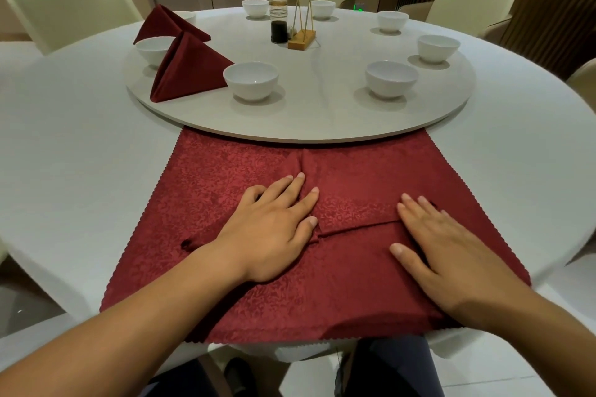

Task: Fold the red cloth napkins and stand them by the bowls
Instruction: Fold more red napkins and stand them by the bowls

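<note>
Here we are at the round table (80, 138), person at 6 o'clock, and the open red napkin (225, 190) lies flat right in front of them at 6; its far edge meets the rim of the turntable (322, 126), its near edge drapes over the table's edge; left hand (274, 229) is down palm-flat on the middle of the cloth, fingers straight and a little spread, fingertips against a raised pleat that runs toward 12; right hand (451, 251) is flat too, just to the 3 o'clock side, four fingers lying close together, thumb out toward 9; neither hand pinches anything, both press the fabric; between them a folded flap shows, its edge running from the left thumb across to the right fingertips; up on the turntable, a folded napkin (190, 71) stands like a tent at about 8 o'clock, just beside the near bowl (251, 80) at 7, touching or not, hard to call; a second folded napkin (164, 22) stands at 10, behind the left bowl (151, 50) at 9; the other bowls (391, 78), all white, ring the disc from 5 round to 11; near the centre a glass jar (278, 19), dark in its lower part, with a wooden stand (301, 39) just on its 3 o'clock side; pale chairs (71, 10) around the far side
</note>
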Tool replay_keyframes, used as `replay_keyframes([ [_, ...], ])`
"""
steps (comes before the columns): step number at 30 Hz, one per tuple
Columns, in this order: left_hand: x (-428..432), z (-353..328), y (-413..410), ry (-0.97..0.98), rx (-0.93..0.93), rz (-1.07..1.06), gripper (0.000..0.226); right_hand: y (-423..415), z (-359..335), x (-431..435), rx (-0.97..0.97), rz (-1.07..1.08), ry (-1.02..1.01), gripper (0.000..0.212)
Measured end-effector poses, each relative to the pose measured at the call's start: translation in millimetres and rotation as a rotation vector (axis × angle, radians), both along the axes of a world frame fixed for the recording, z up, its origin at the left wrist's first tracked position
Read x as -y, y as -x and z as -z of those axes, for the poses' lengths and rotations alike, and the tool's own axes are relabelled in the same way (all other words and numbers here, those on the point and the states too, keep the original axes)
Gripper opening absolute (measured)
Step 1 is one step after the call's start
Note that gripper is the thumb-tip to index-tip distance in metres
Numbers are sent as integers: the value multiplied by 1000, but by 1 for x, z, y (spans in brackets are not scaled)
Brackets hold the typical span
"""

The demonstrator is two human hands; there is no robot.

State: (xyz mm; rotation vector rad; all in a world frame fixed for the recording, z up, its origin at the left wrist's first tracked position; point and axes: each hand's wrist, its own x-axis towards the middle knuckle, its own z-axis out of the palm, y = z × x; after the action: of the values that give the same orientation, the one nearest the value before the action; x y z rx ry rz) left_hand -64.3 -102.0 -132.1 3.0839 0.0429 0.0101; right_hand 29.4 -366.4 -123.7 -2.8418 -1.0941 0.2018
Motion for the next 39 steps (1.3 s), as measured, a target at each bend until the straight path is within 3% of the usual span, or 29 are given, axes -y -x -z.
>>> replay_keyframes([
  [4, 1, -2, 1, 14, -12, -1, 79, 2, -3, -3, 93, 104, -25, 78],
  [8, 1, -5, 2, 23, -31, -1, 68, -7, -6, -9, 220, 43, -126, 57],
  [13, 0, -10, -1, 47, -65, 16, 57, -28, -19, -10, 92, -14, -223, 38],
  [18, -6, -10, -1, 129, 133, 19, 55, -33, -25, -11, -101, -34, -383, 6],
  [22, -4, -15, 2, 43, 220, 54, 44, -35, -25, -7, -166, 8, -396, 17],
  [27, 1, -15, 15, 11, 133, 65, 69, -36, -32, -5, -188, 51, -339, 20],
  [30, 6, -10, 20, -6, -14, 42, 86, -30, -29, -13, -4, 48, -232, 17],
  [32, 8, -6, 21, 0, -35, 31, 86, -16, -25, -27, 158, -58, -308, 14],
  [34, 7, -4, 20, -2, -45, 29, 85, 1, -25, -47, 159, -213, -437, 9],
  [37, 7, -6, 19, -11, -65, 35, 84, 10, -17, -74, 4, -305, -468, 31],
  [39, 6, -8, 17, -13, -62, 40, 83, 9, -10, -85, 2, -310, -442, 44],
])
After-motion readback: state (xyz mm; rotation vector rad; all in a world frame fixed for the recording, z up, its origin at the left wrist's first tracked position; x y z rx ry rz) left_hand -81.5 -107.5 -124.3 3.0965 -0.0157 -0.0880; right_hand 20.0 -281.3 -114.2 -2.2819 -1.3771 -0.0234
